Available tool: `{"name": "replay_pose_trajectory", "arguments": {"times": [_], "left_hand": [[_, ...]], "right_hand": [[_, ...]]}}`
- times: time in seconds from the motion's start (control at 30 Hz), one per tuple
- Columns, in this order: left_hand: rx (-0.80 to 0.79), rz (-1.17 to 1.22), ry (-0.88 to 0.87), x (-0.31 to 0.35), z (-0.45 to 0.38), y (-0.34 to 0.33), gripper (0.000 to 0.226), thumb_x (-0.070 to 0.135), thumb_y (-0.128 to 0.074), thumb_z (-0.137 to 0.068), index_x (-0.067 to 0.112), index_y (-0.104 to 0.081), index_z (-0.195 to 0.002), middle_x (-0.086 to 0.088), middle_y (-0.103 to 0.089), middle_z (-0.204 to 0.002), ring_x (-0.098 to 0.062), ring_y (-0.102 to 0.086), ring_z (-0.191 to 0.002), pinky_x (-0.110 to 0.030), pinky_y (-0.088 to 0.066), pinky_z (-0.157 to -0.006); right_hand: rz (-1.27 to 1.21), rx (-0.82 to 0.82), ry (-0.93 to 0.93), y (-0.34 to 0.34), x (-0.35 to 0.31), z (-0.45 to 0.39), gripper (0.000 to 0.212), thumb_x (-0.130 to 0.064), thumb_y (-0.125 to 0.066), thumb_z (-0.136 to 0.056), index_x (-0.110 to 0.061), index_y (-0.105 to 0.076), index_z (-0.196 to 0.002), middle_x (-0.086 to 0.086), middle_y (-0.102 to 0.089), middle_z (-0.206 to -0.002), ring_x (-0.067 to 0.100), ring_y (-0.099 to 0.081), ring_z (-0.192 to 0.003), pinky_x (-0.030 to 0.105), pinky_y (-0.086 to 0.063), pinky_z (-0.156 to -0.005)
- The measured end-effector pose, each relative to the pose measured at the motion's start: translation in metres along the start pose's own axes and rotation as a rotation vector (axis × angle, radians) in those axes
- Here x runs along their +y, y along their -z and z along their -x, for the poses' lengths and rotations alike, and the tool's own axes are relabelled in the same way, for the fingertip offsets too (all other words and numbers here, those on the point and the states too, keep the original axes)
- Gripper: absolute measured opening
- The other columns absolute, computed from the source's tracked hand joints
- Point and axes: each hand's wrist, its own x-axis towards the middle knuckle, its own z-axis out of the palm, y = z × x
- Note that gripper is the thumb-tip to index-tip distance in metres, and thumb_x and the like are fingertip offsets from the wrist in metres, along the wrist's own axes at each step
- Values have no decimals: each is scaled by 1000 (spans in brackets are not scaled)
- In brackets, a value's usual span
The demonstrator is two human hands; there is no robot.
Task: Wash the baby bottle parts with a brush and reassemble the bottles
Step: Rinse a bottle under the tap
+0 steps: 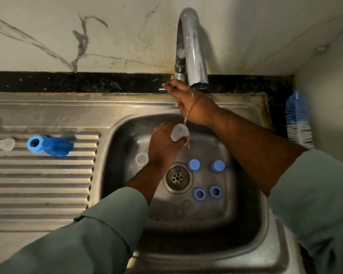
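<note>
Head view: our left hand (162,144) pinches a teat (179,132) under water; right hand (188,101) fingers curl on the tap lever (162,89).

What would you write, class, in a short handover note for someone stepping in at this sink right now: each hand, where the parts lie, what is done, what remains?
Left hand holds a clear nipple under the thin stream from the tap.
Right hand is at the tap's handle.
In the sink: two blue caps, two blue rings, a clear piece.
On the drainboard: a blue bottle lying down, another clear nipple.
The brush lies right of the sink.
Nothing is reassembled yet; rinsing and assembly remain.
</note>
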Motion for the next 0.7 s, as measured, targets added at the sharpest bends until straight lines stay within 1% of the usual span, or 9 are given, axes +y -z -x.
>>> {"name": "replay_pose_trajectory", "arguments": {"times": [0.07, 0.17, 0.27, 0.4, 0.47, 0.53, 0.6, 0.63, 0.7], "left_hand": [[12, 116, 105, 4, -3, -1, 49, 29, -83, -75, 18, -66, -120, 2, -67, -114, -12, -62, -102, -17, -47, -84], [-38, 307, 175, 8, -7, 0, 50, 21, -81, -78, 13, -65, -125, 4, -69, -111, -1, -65, -94, -15, -52, -83], [-28, 419, 229, 9, -7, 0, 40, 20, -79, -81, 13, -69, -119, 1, -73, -107, -6, -68, -92, -32, -57, -86], [-8, 468, 295, 6, -5, 0, 39, 22, -84, -75, 15, -70, -110, -2, -72, -101, -17, -69, -92, -42, -59, -82], [-26, 485, 293, 5, -3, 1, 42, 18, -87, -71, 14, -69, -109, -2, -72, -100, -17, -69, -92, -39, -60, -80], [-47, 467, 268, 3, -1, 2, 45, 14, -88, -69, 13, -68, -109, 1, -72, -101, -11, -68, -91, -26, -58, -77], [-73, 447, 258, 4, 2, 4, 45, 8, -86, -69, 15, -66, -108, 6, -69, -99, -3, -65, -89, -13, -52, -71], [-86, 450, 262, 5, 3, 5, 44, 5, -85, -70, 17, -65, -107, 7, -67, -98, -2, -63, -89, -12, -52, -71], [-109, 464, 260, 4, 4, 4, 46, -1, -83, -69, 24, -62, -102, 7, -66, -99, -6, -63, -94, -20, -55, -78]], "right_hand": [[14, 12, -2, 2, -2, -1, 52, -15, -48, -92, -18, -37, -143, 15, -50, -133, 30, -53, -117, 43, -46, -99], [-56, -2, -1, 3, -2, 1, 50, -9, -42, -94, -12, -39, -144, 20, -43, -140, 35, -44, -127, 47, -38, -105], [0, 7, 8, 4, -5, 3, 50, -13, -43, -94, -15, -38, -143, 19, -47, -136, 34, -50, -120, 46, -42, -101], [11, 29, 20, 6, -9, 3, 51, -41, -30, -95, -18, -44, -138, 12, -56, -125, 26, -57, -109, 40, -47, -96], [81, 28, 35, 6, -8, 4, 48, -29, -40, -96, -18, -39, -143, 14, -51, -133, 29, -55, -115, 40, -46, -99], [71, 28, 32, 6, -5, 4, 52, -19, -47, -94, -18, -35, -145, 15, -50, -134, 30, -55, -114, 42, -47, -98], [44, 30, 19, 5, -6, 2, 48, -18, -46, -95, -16, -38, -143, 17, -52, -130, 31, -57, -111, 42, -48, -96], [31, 47, 28, 3, -5, 1, 47, -17, -45, -96, -15, -39, -142, 17, -51, -132, 31, -56, -113, 42, -47, -98], [56, 62, 43, 2, -4, 0, 50, -14, -45, -96, -15, -36, -145, 16, -45, -139, 29, -52, -120, 40, -45, -102]]}}
